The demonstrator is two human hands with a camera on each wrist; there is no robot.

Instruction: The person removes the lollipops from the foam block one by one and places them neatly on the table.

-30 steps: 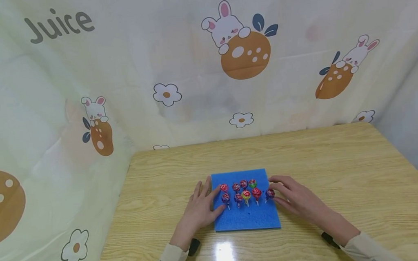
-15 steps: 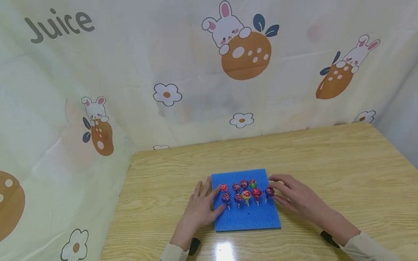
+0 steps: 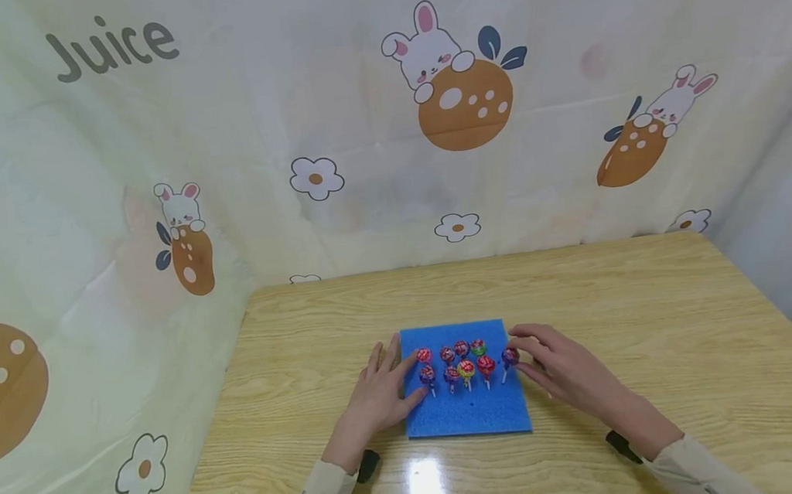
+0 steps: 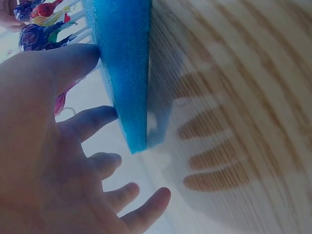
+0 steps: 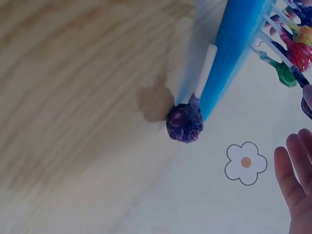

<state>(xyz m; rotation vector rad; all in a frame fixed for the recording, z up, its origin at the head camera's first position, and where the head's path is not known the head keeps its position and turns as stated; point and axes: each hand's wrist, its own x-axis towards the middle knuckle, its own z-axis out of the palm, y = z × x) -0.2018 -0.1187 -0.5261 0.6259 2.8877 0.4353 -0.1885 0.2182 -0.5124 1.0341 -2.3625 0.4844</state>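
Observation:
A blue foam block (image 3: 468, 418) lies on the table with several wrapped lollipops standing in it on white sticks. My left hand (image 3: 377, 397) rests at its left side, fingers spread, with thumb and index finger on the foam. In the left wrist view, those fingertips lie against the blue foam edge. My right hand (image 3: 574, 376) pinches a purple lollipop (image 3: 510, 357) by its wrapped head at the block's right side. Its white stick points down over the foam. A yellow lollipop (image 3: 466, 369) and a red lollipop (image 3: 486, 365) stand in the front row.
Another purple lollipop (image 5: 185, 123) lies beside the foam in the right wrist view, hidden from the head view. The wood-grain table (image 3: 581, 287) extends around the block. Behind it hangs a printed curtain (image 3: 366, 226). Small dark holes show in the foam.
My right hand has raised the purple lollipop slightly, and more of its white stick shows below the head. The left hand and the foam have stayed put.

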